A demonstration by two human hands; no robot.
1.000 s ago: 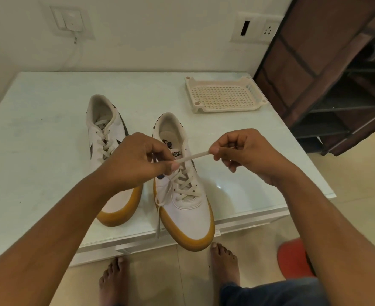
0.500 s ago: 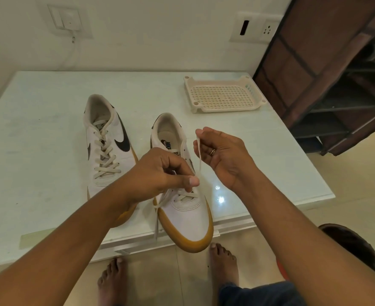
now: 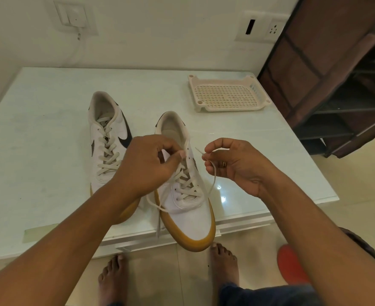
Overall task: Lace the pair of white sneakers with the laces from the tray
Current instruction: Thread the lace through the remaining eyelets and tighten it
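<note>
While overhanging, sneaker (image 3: 186, 208) toe past table (image 3: 38, 173) edge.

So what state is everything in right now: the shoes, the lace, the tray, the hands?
Left sneaker: laced, standing on the table.
Right sneaker: partly laced, toe past the table edge.
Lace: one end pinched, the other dangling off the table.
Tray: empty.
Left hand: gripping the right sneaker's eyelet edge.
Right hand: pinching the lace tip.

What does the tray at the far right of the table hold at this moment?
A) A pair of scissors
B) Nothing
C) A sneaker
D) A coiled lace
B: the tray shows only its bare perforated floor; the lace is pinched in the right hand.
</note>
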